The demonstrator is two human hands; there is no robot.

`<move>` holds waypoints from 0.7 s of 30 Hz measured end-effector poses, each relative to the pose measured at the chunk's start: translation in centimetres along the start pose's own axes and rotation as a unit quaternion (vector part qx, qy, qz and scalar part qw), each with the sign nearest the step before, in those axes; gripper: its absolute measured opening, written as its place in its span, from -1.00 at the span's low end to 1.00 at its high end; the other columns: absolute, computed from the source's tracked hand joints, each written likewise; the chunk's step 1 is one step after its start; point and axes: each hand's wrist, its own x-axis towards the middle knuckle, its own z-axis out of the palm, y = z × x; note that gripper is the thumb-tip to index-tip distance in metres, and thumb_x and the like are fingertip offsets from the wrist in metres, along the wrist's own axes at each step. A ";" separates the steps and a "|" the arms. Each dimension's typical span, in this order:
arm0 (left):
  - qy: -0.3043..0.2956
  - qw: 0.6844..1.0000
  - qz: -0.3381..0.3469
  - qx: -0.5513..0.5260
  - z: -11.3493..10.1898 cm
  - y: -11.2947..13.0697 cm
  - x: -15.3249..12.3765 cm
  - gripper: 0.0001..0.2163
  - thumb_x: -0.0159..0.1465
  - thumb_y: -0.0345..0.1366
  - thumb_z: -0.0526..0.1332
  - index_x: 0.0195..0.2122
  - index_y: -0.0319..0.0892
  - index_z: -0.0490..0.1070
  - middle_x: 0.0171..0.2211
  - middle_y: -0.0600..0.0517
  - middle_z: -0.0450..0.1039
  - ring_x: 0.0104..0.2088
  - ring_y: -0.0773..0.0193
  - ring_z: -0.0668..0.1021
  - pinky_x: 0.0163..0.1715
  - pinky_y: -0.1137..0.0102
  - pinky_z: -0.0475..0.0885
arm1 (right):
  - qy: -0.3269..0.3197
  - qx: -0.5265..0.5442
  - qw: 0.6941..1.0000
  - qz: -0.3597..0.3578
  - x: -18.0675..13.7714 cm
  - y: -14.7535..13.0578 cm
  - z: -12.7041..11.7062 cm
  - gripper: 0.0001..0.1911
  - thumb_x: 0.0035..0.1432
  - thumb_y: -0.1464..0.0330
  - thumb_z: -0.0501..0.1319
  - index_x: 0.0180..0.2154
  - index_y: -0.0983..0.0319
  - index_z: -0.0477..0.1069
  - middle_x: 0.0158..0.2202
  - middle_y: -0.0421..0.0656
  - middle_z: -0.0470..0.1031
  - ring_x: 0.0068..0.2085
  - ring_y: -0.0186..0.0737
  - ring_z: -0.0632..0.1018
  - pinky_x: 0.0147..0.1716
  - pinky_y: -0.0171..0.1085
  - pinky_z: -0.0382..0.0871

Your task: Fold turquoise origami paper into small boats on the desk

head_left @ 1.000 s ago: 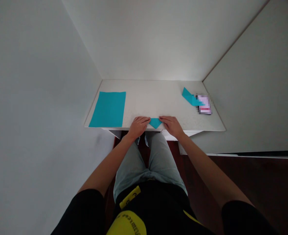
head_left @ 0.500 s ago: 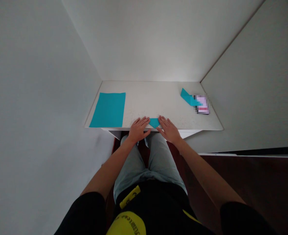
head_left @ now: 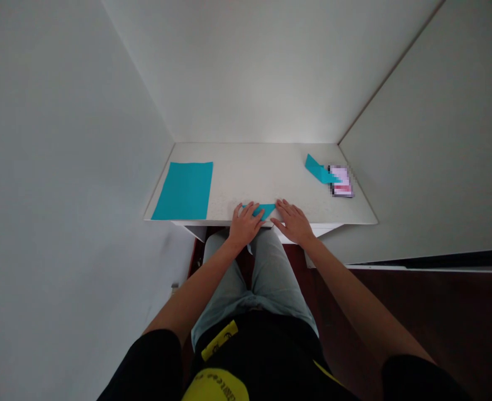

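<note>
A small folded piece of blue paper (head_left: 267,210), roughly triangular with its long edge away from me, lies at the front edge of the white table (head_left: 258,172). My left hand (head_left: 246,224) rests on its left part with the fingers spread, covering some of it. At the paper's right corner is my right hand (head_left: 292,223), its fingers stretched out flat and the fingertips at or touching that corner. Neither hand grips anything.
A flat blue sheet (head_left: 184,191) lies on the table's left side. Toward the right back, a folded blue strip (head_left: 317,169) partly overlaps a blurred pinkish object (head_left: 342,189). Walls enclose the table at the left, back and right.
My left hand has moved right, onto the folded paper. More of the paper's right corner shows as my right hand has shifted slightly right. The view has tilted a little.
</note>
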 end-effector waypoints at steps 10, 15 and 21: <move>0.161 0.872 -0.221 -0.405 -0.8 -5.1 5.5 -0.69 0.48 0.00 0.25 -0.07 -0.11 0.63 -0.18 -0.03 0.63 -0.23 0.19 0.59 -0.21 0.33 0.49 | 0.089 0.277 0.955 0.060 3.1 2.3 0.5 -0.47 0.46 0.00 0.16 0.26 0.13 0.48 0.13 0.03 0.61 0.04 0.02 0.64 0.14 0.04 0.47; 0.183 0.786 -0.271 -0.524 1.0 -6.5 9.0 -0.64 0.30 0.05 0.42 -0.18 -0.15 0.52 -0.21 -0.04 0.59 -0.27 0.23 0.59 -0.32 0.37 0.53 | 0.067 0.428 0.898 0.076 7.6 1.5 1.9 -0.53 0.35 0.00 0.29 0.12 0.13 0.58 -0.16 -0.12 0.66 -0.19 -0.11 0.62 -0.07 -0.11 0.53; 0.178 0.790 -0.225 -0.541 3.6 -6.1 8.9 -0.63 0.27 0.06 0.44 -0.25 -0.16 0.50 -0.31 0.00 0.60 -0.29 0.26 0.60 -0.25 0.36 0.56 | 0.034 0.505 0.859 0.078 9.1 0.8 2.9 -0.64 0.30 0.04 0.29 -0.10 0.16 0.63 -0.27 -0.16 0.66 -0.26 -0.13 0.59 -0.19 -0.15 0.53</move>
